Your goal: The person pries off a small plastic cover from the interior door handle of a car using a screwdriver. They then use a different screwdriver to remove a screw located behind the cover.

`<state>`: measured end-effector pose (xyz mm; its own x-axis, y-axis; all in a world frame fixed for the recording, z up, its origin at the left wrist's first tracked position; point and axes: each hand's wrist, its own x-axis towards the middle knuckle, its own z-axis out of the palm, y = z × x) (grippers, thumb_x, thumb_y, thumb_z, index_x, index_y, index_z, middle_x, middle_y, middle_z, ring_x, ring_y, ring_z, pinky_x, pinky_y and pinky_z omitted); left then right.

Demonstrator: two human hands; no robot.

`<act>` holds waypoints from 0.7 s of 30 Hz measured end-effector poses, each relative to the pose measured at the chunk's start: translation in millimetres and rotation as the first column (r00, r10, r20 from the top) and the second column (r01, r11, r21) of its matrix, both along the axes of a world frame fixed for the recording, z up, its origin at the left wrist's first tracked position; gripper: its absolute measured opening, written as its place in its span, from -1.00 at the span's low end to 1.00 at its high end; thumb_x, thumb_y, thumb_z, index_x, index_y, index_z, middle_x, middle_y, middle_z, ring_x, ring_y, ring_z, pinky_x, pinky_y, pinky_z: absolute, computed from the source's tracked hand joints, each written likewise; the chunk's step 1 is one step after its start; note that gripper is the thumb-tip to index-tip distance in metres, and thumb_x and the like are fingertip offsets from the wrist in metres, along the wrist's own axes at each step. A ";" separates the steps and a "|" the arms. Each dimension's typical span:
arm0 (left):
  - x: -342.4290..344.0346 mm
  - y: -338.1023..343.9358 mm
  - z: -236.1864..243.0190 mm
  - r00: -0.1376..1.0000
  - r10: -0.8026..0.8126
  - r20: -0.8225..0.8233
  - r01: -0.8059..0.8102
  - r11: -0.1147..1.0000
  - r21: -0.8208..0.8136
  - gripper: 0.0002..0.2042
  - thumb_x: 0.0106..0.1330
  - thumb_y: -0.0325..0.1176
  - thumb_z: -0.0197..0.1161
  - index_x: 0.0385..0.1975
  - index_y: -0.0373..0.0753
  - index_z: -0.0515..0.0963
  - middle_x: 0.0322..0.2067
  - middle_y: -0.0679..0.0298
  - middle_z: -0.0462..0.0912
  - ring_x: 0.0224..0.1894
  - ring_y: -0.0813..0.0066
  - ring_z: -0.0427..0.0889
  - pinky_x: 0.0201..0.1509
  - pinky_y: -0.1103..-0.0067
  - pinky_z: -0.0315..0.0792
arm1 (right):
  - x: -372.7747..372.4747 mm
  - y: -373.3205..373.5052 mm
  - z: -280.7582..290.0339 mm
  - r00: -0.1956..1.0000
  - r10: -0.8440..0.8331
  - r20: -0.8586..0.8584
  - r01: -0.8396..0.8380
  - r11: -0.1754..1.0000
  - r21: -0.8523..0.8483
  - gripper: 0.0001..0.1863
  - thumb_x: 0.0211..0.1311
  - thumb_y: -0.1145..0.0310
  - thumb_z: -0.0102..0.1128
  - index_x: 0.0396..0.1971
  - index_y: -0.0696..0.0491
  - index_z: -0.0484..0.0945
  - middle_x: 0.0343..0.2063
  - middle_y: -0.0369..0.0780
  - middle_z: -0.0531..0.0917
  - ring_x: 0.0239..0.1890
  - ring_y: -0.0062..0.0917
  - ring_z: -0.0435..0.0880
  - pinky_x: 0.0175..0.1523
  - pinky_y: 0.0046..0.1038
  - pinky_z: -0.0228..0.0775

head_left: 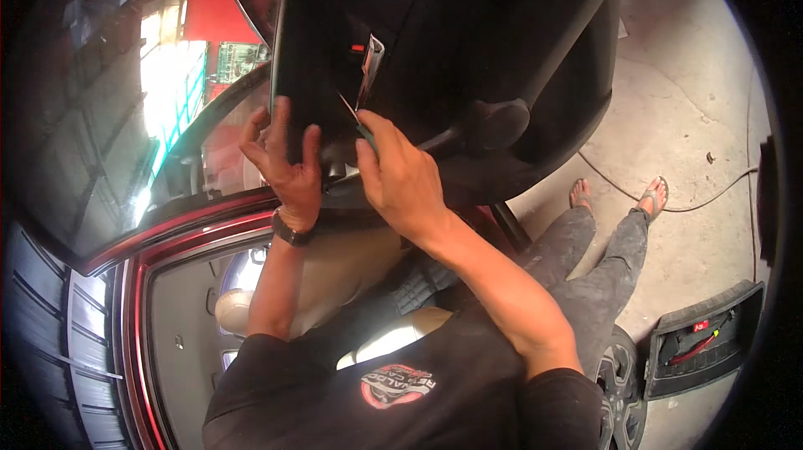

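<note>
My right hand (400, 172) is closed around the dark green handle of a thin screwdriver (350, 108). Its slim metal shaft points up and left across the black door panel (452, 40) of a car. Just beyond the fingertips is a silver inner door handle (370, 65), with a small red mark beside it. To the left, my left hand (287, 164) is open with its fingers spread, near the panel's window edge. It holds nothing, though whether a fingertip touches the edge cannot be told.
A round speaker area (505, 123) bulges from the panel. The red door frame (138, 324) curves at lower left, before beige seats (335, 270). On the concrete floor (677, 99) lie a black cable (703, 206) and a black tray (707, 329) containing a red-handled tool, near a wheel (623, 391).
</note>
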<state>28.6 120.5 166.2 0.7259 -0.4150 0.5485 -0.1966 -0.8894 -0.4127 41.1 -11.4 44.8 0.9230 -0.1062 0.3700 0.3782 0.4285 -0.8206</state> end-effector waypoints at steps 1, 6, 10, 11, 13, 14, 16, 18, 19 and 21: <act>-4.9 -5.8 6.1 0.999 -0.020 -0.042 0.025 0.990 0.139 -0.43 0.22 -0.30 0.47 0.25 -0.26 0.51 0.06 0.09 0.46 0.19 0.16 0.37 0.26 0.33 0.27 | -6.7 -1.2 -2.6 1.000 -0.015 -0.008 0.016 1.000 0.024 -0.66 0.34 0.49 0.17 0.09 0.19 0.48 -0.18 0.03 0.69 -0.24 -0.03 0.72 -0.21 -0.19 0.59; -7.2 -74.5 -14.5 0.905 0.340 -0.256 -0.255 0.915 0.311 -0.44 0.35 -0.19 0.26 0.30 -0.33 0.43 -0.23 0.12 0.55 -0.12 0.19 0.54 0.06 0.32 0.39 | -29.1 -21.0 -24.6 0.995 -0.017 -0.095 0.016 1.000 -0.014 -0.65 0.36 0.42 0.16 0.10 0.18 0.49 -0.12 0.04 0.69 -0.19 -0.05 0.73 -0.16 -0.18 0.59; 9.3 -87.9 -16.0 0.767 0.521 -0.375 -0.420 0.849 0.321 -0.28 0.41 -0.10 0.15 0.39 -0.52 0.15 -0.48 0.01 0.65 -0.42 0.02 0.68 -0.27 0.20 0.53 | -34.0 -28.0 -29.2 0.998 -0.029 -0.049 0.027 0.999 -0.044 -0.66 0.35 0.45 0.16 0.10 0.17 0.49 -0.18 0.04 0.69 -0.20 -0.03 0.71 -0.17 -0.15 0.56; 12.1 -93.5 -12.0 0.693 0.576 -0.433 -0.488 0.817 0.306 -0.24 0.43 -0.07 0.11 0.42 -0.57 0.06 -0.52 -0.04 0.66 -0.48 -0.06 0.69 -0.35 0.15 0.54 | -33.6 -29.8 -28.0 0.999 -0.024 -0.048 0.023 0.999 -0.039 -0.67 0.35 0.45 0.16 0.09 0.16 0.49 -0.19 0.05 0.69 -0.21 -0.02 0.71 -0.17 -0.14 0.56; 16.8 -92.2 -13.8 0.705 0.572 -0.420 -0.469 0.820 0.330 -0.18 0.41 -0.03 0.13 0.41 -0.60 0.02 -0.57 -0.09 0.65 -0.53 -0.10 0.69 -0.42 0.12 0.54 | -32.3 -33.6 -24.7 0.999 -0.013 -0.047 0.012 1.000 -0.028 -0.69 0.35 0.45 0.15 0.07 0.15 0.50 -0.22 0.05 0.68 -0.22 0.00 0.70 -0.18 -0.13 0.54; 18.4 -90.9 -16.1 0.709 0.567 -0.420 -0.456 0.822 0.341 -0.15 0.40 -0.01 0.13 0.41 -0.62 0.00 -0.60 -0.11 0.65 -0.55 -0.13 0.68 -0.46 0.10 0.54 | -32.1 -35.1 -25.1 0.998 -0.009 -0.058 0.007 0.999 -0.033 -0.70 0.36 0.45 0.15 0.06 0.14 0.50 -0.23 0.05 0.68 -0.22 0.01 0.69 -0.19 -0.13 0.54; 18.1 -92.4 -14.4 0.700 0.581 -0.416 -0.467 0.813 0.349 -0.13 0.39 0.01 0.15 0.41 -0.63 0.00 -0.58 -0.14 0.65 -0.51 -0.13 0.70 -0.40 0.13 0.57 | -31.8 -37.5 -25.1 0.997 0.001 -0.082 -0.004 0.999 -0.041 -0.72 0.36 0.46 0.13 0.03 0.13 0.50 -0.26 0.05 0.68 -0.23 0.02 0.69 -0.19 -0.12 0.52; 15.2 -92.2 -13.4 0.725 0.559 -0.404 -0.441 0.826 0.351 -0.12 0.37 0.03 0.16 0.40 -0.64 0.01 -0.59 -0.11 0.65 -0.52 -0.08 0.71 -0.41 0.17 0.58 | -31.1 -41.8 -23.3 0.995 0.010 -0.097 -0.016 0.998 -0.057 -0.74 0.37 0.44 0.12 0.02 0.14 0.49 -0.29 0.04 0.69 -0.23 0.01 0.69 -0.19 -0.12 0.52; 12.7 -86.4 -15.2 0.749 0.534 -0.393 -0.413 0.839 0.354 -0.11 0.36 0.04 0.17 0.39 -0.65 0.03 -0.62 -0.05 0.64 -0.54 -0.03 0.71 -0.44 0.20 0.58 | -30.0 -43.1 -22.1 0.994 0.016 -0.104 -0.023 0.998 -0.064 -0.74 0.37 0.44 0.12 0.02 0.14 0.49 -0.31 0.04 0.69 -0.23 0.01 0.70 -0.19 -0.12 0.52; 10.8 -80.4 -16.4 0.777 0.492 -0.394 -0.371 0.862 0.344 -0.11 0.34 0.05 0.18 0.38 -0.65 0.06 -0.64 -0.01 0.64 -0.55 0.00 0.71 -0.46 0.21 0.57 | -20.6 -40.5 -18.4 0.997 0.014 -0.070 -0.013 1.000 0.011 -0.75 0.38 0.43 0.11 0.00 0.15 0.50 -0.32 0.05 0.69 -0.24 0.01 0.70 -0.19 -0.12 0.52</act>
